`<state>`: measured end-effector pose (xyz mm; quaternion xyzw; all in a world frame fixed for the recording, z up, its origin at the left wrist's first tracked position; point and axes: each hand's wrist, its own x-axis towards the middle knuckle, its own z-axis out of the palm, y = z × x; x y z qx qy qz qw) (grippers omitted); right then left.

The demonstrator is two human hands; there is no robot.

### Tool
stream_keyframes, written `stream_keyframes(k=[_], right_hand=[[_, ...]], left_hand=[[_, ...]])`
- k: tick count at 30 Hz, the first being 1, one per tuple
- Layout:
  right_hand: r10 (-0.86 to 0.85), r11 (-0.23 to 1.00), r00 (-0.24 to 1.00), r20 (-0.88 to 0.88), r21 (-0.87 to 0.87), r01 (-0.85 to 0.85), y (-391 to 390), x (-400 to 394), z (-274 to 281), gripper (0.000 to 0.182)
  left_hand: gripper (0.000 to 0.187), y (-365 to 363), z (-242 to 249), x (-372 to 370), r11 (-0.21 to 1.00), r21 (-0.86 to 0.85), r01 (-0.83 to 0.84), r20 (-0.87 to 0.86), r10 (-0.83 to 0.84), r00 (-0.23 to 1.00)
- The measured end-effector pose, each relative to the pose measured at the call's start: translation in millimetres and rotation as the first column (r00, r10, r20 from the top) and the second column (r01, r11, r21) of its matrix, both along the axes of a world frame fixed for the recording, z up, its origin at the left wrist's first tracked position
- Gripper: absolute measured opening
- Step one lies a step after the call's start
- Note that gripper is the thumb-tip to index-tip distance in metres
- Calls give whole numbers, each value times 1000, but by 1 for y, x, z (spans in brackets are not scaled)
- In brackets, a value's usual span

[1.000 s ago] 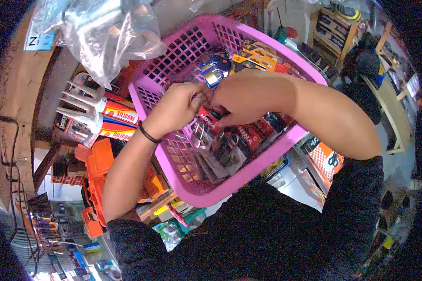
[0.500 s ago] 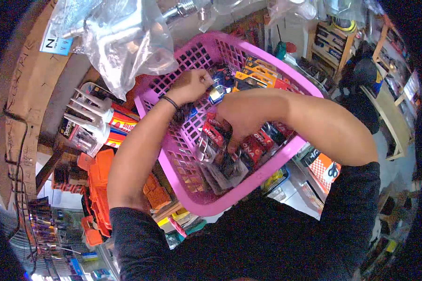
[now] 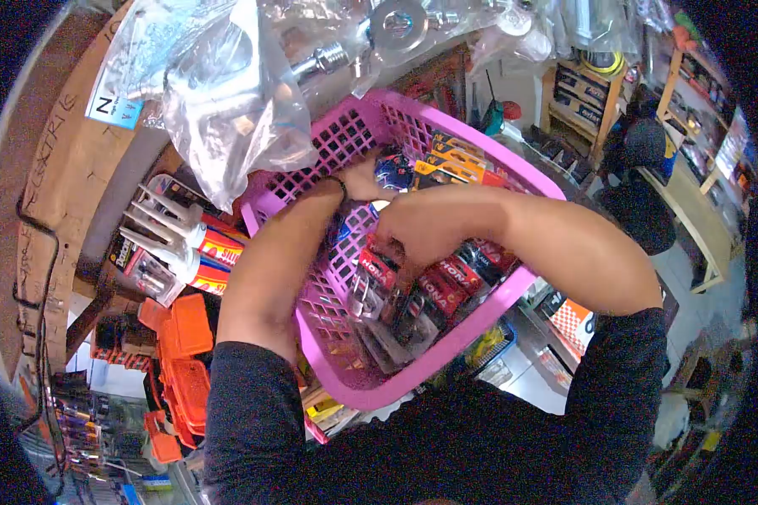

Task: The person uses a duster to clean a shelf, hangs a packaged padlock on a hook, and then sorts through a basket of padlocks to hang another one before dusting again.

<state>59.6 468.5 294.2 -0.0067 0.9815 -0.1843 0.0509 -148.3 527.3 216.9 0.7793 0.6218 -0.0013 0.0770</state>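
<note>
Both my hands are inside a pink plastic basket (image 3: pixel 370 396). My left hand (image 3: pixel 364 178), with a dark band at the wrist, is beside a blue package (image 3: pixel 393 172) at the basket's far side; its fingers are mostly hidden. My right hand (image 3: pixel 408 227) has its fingers curled over red-labelled packets (image 3: pixel 376 271) and grips the top of one. More red packets (image 3: pixel 451 286) lie to its right. Orange-and-black packages (image 3: pixel 455 158) stand at the far right inside the basket.
Clear plastic bags with metal fittings (image 3: pixel 227 109) hang above the basket. Silicone tubes (image 3: pixel 206 244) and an orange plastic case (image 3: pixel 185 362) are at the left. A person in dark clothes (image 3: pixel 644 194) and a wooden bench (image 3: pixel 691 227) are at the right.
The view has shifted, so the basket appears a little lower. My left hand has moved deeper beside the blue package, and its fingers are now less visible. My right hand remains at the red packets.
</note>
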Motion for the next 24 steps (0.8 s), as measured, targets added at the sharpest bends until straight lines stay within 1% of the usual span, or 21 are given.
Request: stream_keyframes(k=[1, 3, 4, 5, 7, 8, 9, 10, 11, 12, 13, 15, 16, 18, 19, 20, 21, 22, 23, 24], right_hand=[[-7, 1000, 1000, -1, 1, 7, 2, -2, -3, 33], [-15, 999, 995, 94, 32, 12, 4, -6, -7, 41], [-18, 999, 996, 89, 33, 16, 3, -4, -8, 41], [7, 1000, 996, 87, 14, -8, 1, -2, -9, 43], [38, 999, 996, 83, -5, -38, -2, -5, -14, 46], [49, 998, 993, 112, 24, -52, -1, -11, -20, 47], [59, 996, 988, 143, 51, -67, -1, -14, -22, 48], [61, 996, 988, 145, 51, -69, -2, -14, -20, 48], [55, 996, 986, 155, 67, -66, -3, -13, -17, 44], [47, 995, 985, 165, 84, -61, -2, -12, -15, 40], [45, 995, 985, 166, 84, -59, 0, -12, -16, 40], [32, 997, 993, 115, -70, -24, 5, -13, -20, 31], [36, 997, 993, 116, -70, -28, 6, -13, -19, 31], [63, 989, 996, 70, -136, -53, 8, -14, -16, 24], [70, 989, 995, 69, -138, -60, 8, -12, -15, 24], [85, 970, 996, 0, -228, -83, 9, -8, -13, 24], [93, 943, 993, -69, -314, -110, 9, -5, -11, 23], [96, 942, 993, -68, -317, -113, 10, -5, -8, 23], [97, 927, 992, -80, -355, -119, 12, -5, -6, 22], [96, 912, 991, -94, -391, -125, 12, -4, -5, 21]], left_hand=[[104, 5, -7, -4, 1000, 1, 7, -1, -7, 1000], [104, 24, -39, -25, 973, 144, 178, 179, -203, 963], [104, 41, -64, -44, 976, 21, 218, 316, -213, 925], [104, 40, -61, -42, 975, 24, 219, 312, -215, 925], [102, 30, -49, -34, 959, 239, 153, 222, -208, 953], [100, 29, -38, -31, 990, 105, 95, 154, -111, 982], [100, 22, -25, -22, 990, 107, 91, 155, -107, 982], [99, 15, -17, -12, 997, 80, 20, 59, -25, 998], [98, 9, -11, -5, 997, 59, -52, -40, 55, 998], [96, 13, -17, -9, 990, 134, 32, -3, -32, 999], [96, 20, -28, -17, 990, 134, 34, -3, -34, 999], [93, 29, -45, -27, 983, 182, 14, 83, -30, 996], [93, 20, -29, -16, 983, 182, 10, 84, -26, 996], [86, 3, -4, 3, 986, 127, -104, -66, 113, 991], [86, 11, -11, -2, 986, 125, -110, -66, 119, 991], [79, 26, -21, -9, 957, -18, -288, 170, 287, 943], [72, 39, -36, -20, 889, -196, -415, 368, 459, 809], [59, 38, -42, -22, 914, -73, -400, 475, 385, 792], [59, 39, -47, -24, 912, -77, -402, 474, 388, 791], [55, 30, -38, -14, 902, -7, -432, 320, 411, 854]])
